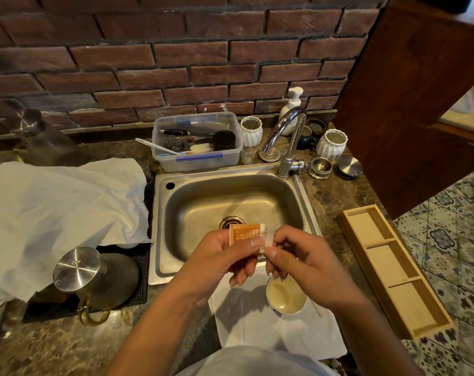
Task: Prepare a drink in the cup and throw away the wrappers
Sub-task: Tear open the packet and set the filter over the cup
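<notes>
An orange sachet [244, 233] with a white edge is held over the front of the sink. My left hand [225, 259] grips its body with thumb on top. My right hand [298, 256] pinches its white right edge between thumb and fingers. Just below my right hand a small white cup [286, 297] holding pale liquid stands on a white paper towel [257, 327]. A thin wooden stick [315, 308] lies against the cup's right side.
A steel sink [230, 202] with a tap [287, 137] lies ahead. A steel-lidded kettle [92, 275] sits on a black mat at left, beside a large white cloth [54, 213]. At right lies a wooden divided tray [393, 270]. A plastic tub [198, 142] stands behind the sink.
</notes>
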